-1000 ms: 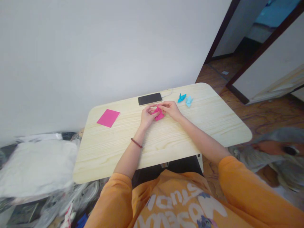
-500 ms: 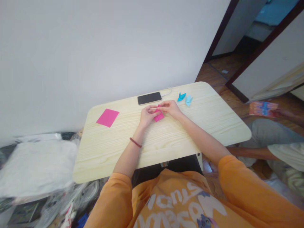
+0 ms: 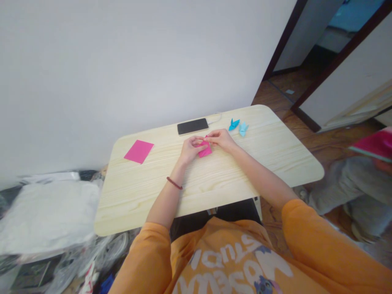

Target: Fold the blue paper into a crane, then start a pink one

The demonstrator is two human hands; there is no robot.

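Observation:
Between my hands is a small piece of folded pink paper (image 3: 205,151), resting on or just above the wooden table (image 3: 171,192). My left hand (image 3: 191,149) grips its left side, thumb laid across the front. At the paper's upper corner, the fingertips of my right hand (image 3: 221,139) pinch the edge; part of the paper is hidden under the fingers. To the left lies a flat pink paper square (image 3: 139,152). Right of my right hand sit a darker blue folded paper crane (image 3: 234,124) and a light blue one (image 3: 243,129).
A black phone (image 3: 192,126) with a white cable (image 3: 216,119) lies at the table's wall side. Left of the table is a white covered pile (image 3: 49,216) among plastic bags. At the right, a person in grey trousers (image 3: 352,183) is close to the table, beside a pink item (image 3: 373,145).
My fingers have shifted slightly on the folded pink paper. At the right, the person's orange patterned item has left view, and a pink one now shows there; their legs have moved.

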